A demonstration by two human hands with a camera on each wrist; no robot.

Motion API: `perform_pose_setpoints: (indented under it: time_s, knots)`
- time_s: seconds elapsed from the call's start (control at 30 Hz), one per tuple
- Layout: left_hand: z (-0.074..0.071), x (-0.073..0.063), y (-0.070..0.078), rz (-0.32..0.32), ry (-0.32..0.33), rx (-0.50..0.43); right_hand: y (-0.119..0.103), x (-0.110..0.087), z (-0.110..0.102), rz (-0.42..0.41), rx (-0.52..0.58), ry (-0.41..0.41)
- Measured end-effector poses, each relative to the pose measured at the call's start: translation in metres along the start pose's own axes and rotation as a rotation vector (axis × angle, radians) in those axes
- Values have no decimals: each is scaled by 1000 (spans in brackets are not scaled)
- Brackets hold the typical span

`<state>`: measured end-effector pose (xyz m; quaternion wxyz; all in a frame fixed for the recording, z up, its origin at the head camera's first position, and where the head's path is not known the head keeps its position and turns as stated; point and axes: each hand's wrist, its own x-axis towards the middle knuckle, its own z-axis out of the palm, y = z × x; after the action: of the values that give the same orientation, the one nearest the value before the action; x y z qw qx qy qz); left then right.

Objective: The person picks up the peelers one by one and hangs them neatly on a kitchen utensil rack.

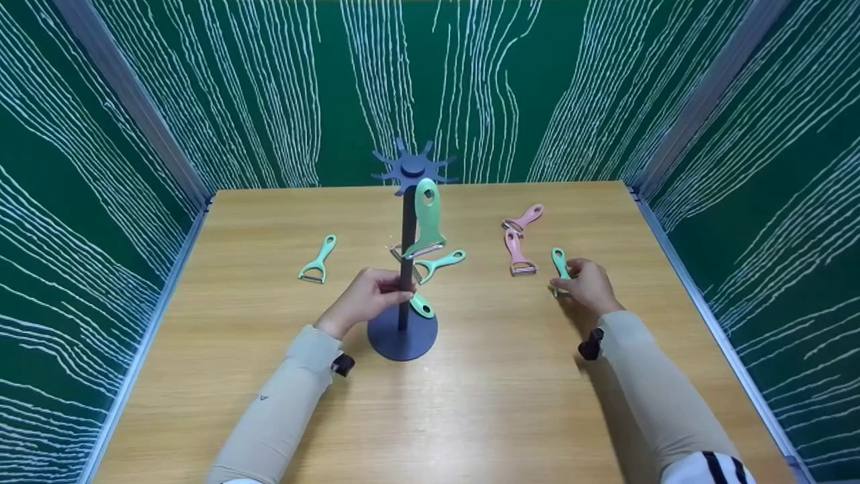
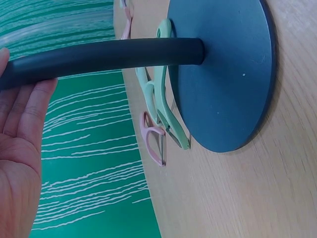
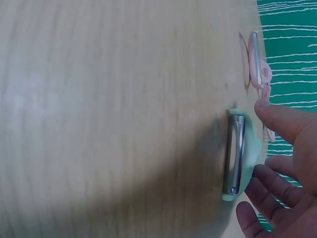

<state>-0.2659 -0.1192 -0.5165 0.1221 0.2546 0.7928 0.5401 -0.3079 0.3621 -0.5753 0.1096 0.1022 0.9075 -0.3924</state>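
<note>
Two hands, one skinny stand [image 1: 408,225] and plenty of ways to bump something, honestly. Nearest first: the round base [image 1: 402,343] sits flat on the counter [image 1: 490,396], but I reckon a sideways tug on the pole could tip it or make it skid. A hard jolt there might also shake off the hanging green peeler [image 1: 428,212], which just dangles at the front of the spoked top [image 1: 413,165]. If the base slid away, it'd shove the loose green peeler [image 1: 422,306] lying right at its far edge (can't tell if they overlap). Off to the right, the outer green peeler [image 1: 559,261] could spin away if the fingers come in crooked, and the blade is near enough that a nicked fingertip isn't crazy. Past that, two pink peelers [image 1: 515,253] sit close together, so a stray thumb could knock one into the other. Pose-wise, the left hand [image 1: 369,296] comes in low from the left, thumb and fingers wrapped around the pole above the base. The right hand [image 1: 591,286] is back-up over that outer peeler, fingers loosely spread about it; in the right wrist view the thumb stands off, so it doesn't look clamped.
</note>
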Motion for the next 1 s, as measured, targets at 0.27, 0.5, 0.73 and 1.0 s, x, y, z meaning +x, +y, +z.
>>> perform_pose_setpoints:
  time_s: [0.27,0.5,0.73,1.0]
  knots:
    - [0,0,-1,-35,-1,-4,2,4,4,29,-5,-43]
    - [-1,0,-1,-33,-3,-3,4,3,5,-4,-25,-41]
    - [0,0,0,-27,-5,-8,6,2,7,-19,-40,-10]
    - [1,0,-1,-17,7,6,7,2,6,-19,-35,4]
